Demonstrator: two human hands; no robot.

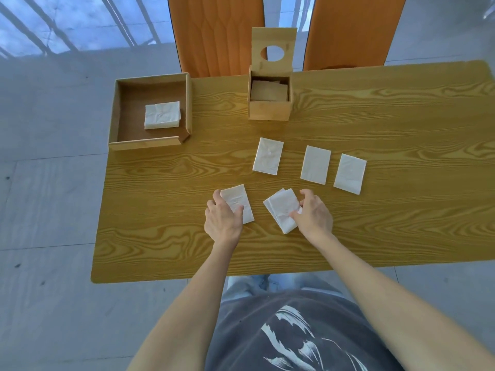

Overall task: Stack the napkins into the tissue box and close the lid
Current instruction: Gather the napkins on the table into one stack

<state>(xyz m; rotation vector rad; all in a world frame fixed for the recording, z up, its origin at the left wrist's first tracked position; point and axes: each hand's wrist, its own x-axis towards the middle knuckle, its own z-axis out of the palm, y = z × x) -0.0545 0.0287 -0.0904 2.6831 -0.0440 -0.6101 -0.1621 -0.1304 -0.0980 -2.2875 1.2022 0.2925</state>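
Observation:
A wooden tissue box point(269, 109) stands at the table's far middle, its lid point(273, 38) with an oval hole raised upright; napkins lie inside. Three folded white napkins lie in a row: one point(268, 156), one point(315, 164) and one point(350, 173). Nearer me, my left hand point(222, 220) grips the near-left napkin point(238, 202) by its lower left edge. My right hand point(314, 215) pinches a small pile of napkins point(281, 210) at its right edge. Both lie flat on the table.
An open wooden tray point(152, 141) at the far left holds a stack of napkins point(162, 115). Two orange chairs point(217, 33) stand behind the wood-grain table point(187, 253). Grey floor surrounds it.

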